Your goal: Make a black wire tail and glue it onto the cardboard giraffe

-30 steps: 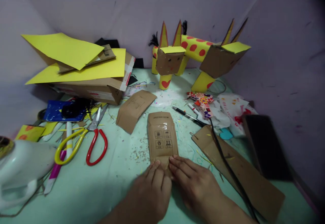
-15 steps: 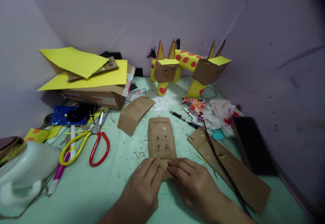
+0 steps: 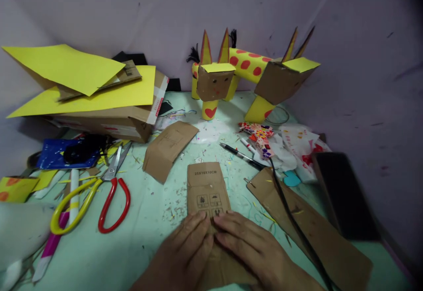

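Observation:
In front of me lies a brown cardboard piece (image 3: pixel 205 182) printed with "25X10X10CM" and small box symbols. My left hand (image 3: pixel 183 251) rests on its left side, fingers stretched out and lying flat across the lower symbols. On the other side, my right hand (image 3: pixel 256 249) presses down with its fingers extended, the fingertips close to those of the left. Both thumbs are hidden. Between and below the hands, more of the cardboard shows. A second, bent cardboard piece (image 3: pixel 170 148) lies just beyond, to the left.
Scissors (image 3: pixel 110 176) with one yellow and one red handle lie on the left, near a white mug (image 3: pixel 23 233). Two yellow paper animals (image 3: pixel 214 84) stand at the back. A pen (image 3: pixel 243 155), a long cardboard strip (image 3: pixel 317 225) and a phone (image 3: pixel 345 194) are on the right.
My fingers have gone from pinching the near end of the cardboard to lying flat on it. More cardboard now shows below my hands. The view has moved closer and lower.

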A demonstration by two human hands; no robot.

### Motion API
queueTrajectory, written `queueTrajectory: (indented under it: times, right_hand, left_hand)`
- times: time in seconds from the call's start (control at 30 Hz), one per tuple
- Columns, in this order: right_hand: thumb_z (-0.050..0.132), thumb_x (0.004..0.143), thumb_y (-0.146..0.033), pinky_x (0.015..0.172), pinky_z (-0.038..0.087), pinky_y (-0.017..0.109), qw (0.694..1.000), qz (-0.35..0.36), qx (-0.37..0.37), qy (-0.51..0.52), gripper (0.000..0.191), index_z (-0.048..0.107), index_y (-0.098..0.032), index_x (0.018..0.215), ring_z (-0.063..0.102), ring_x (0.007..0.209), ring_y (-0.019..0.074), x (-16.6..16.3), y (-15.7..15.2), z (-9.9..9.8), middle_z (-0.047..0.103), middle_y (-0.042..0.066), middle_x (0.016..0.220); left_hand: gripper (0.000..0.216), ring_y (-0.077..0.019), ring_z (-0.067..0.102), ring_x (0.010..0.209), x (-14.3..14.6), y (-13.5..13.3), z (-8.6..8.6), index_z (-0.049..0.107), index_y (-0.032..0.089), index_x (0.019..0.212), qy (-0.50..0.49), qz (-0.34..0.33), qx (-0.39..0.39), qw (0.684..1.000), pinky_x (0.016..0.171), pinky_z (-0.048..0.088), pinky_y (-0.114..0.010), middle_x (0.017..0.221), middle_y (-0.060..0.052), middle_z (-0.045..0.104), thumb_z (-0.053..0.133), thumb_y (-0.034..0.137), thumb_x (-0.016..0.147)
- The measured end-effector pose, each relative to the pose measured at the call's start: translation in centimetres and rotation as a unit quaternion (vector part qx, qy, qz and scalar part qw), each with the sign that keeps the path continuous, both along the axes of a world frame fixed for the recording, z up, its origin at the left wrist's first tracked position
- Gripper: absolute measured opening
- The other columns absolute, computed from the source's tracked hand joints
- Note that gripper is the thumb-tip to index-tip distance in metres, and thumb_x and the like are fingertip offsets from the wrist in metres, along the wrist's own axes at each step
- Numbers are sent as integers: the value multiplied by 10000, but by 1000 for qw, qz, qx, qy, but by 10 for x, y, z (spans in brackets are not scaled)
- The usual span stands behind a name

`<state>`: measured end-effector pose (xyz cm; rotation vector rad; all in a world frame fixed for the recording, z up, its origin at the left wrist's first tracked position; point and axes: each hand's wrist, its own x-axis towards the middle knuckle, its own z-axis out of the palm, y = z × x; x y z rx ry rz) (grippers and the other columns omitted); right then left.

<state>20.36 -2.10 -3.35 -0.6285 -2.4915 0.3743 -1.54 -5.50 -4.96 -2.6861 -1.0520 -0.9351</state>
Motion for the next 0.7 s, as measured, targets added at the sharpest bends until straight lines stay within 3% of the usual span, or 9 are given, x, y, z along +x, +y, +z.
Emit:
queueTrajectory:
  times: [0.1,0.23,0.33,0.43,0.57,0.63,0.7]
  right_hand:
    - [357,925,-105,994,450,352,999,-14,4,-35,341,524,-54,1218,455,1261,197,-4,3,1,615,162,1218]
    - [340,946,-115,998,448,299,997,-39,48,34,307,600,-60,1101,537,1184,177,-9,3,-10,691,115,1096]
    - [384,930,-113,968,471,243,996,-55,35,58,270,632,-89,1035,618,1074,152,-10,6,-9,723,90,1013]
    - [452,877,-185,843,545,224,997,-32,-53,50,237,635,-104,1003,677,946,166,-14,12,3,728,109,964]
    - [436,767,-95,655,561,195,979,-104,-158,80,239,644,-167,861,694,704,130,-23,19,11,724,54,790]
    - [434,743,-80,648,554,205,974,-114,-170,95,251,642,-180,842,688,708,133,-24,18,10,720,48,791]
    - [451,740,-94,681,555,216,974,-103,-162,116,247,639,-183,875,691,766,143,-22,16,8,725,56,852]
  left_hand:
    - [274,-224,473,1241,3,-3,-9,607,94,1016,-17,10,12,1000,993,468,-341,1041,-95,683,372,58,878]
    - [259,-185,546,1166,8,-5,-18,622,107,950,-34,31,28,999,1021,440,-310,948,-66,705,395,31,853]
    - [255,-139,614,1057,8,-3,-17,621,135,954,-44,51,16,998,998,445,-251,900,-43,719,389,68,869]
    - [260,-125,683,871,6,4,-6,592,146,1025,-78,42,-65,994,804,544,-188,865,-43,733,370,178,893]
    - [217,-77,652,524,4,19,16,600,218,919,-164,65,-269,947,476,504,-120,658,54,701,422,142,822]
    - [187,-66,622,469,3,23,24,598,230,791,-174,76,-307,933,456,483,-115,593,74,670,454,110,798]
    - [147,-71,640,519,1,25,26,599,219,773,-173,58,-280,943,512,510,-119,632,53,687,484,138,812]
